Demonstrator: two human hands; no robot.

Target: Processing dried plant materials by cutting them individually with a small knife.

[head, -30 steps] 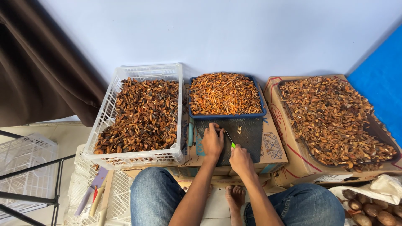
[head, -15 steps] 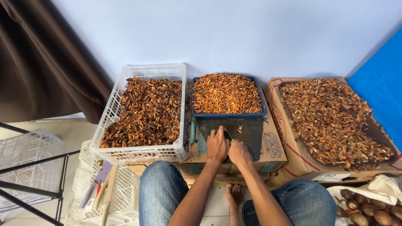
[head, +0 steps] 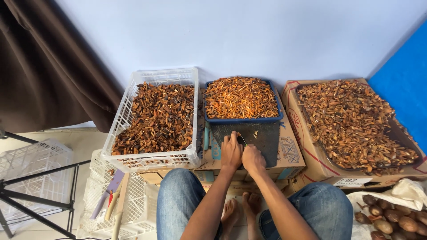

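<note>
Pale blue wall [head: 249, 35], brown curtain [head: 49, 66] left, beige floor [head: 80, 142].

The crate [head: 133, 129] was white, its chips [head: 158, 118] dark brown. The tub [head: 243, 119] was blue, its chips [head: 240, 97] orange. The box [head: 302, 142] was tan cardboard. The curtain [head: 49, 66] was brown, the jeans [head: 324, 209] blue.

A makeshift home workspace for sorting dried plant material by hand: a person sits on a tiled floor against a bare pale wall [head: 249, 35], beside a brown curtain [head: 49, 66]. A white plastic crate [head: 133, 91], a blue tub [head: 242, 119] and a cardboard box [head: 307, 151] brim with brown and orange chips. Empty crates [head: 31, 164] stand at left; brown fruits [head: 391, 215] lie at right.
</note>
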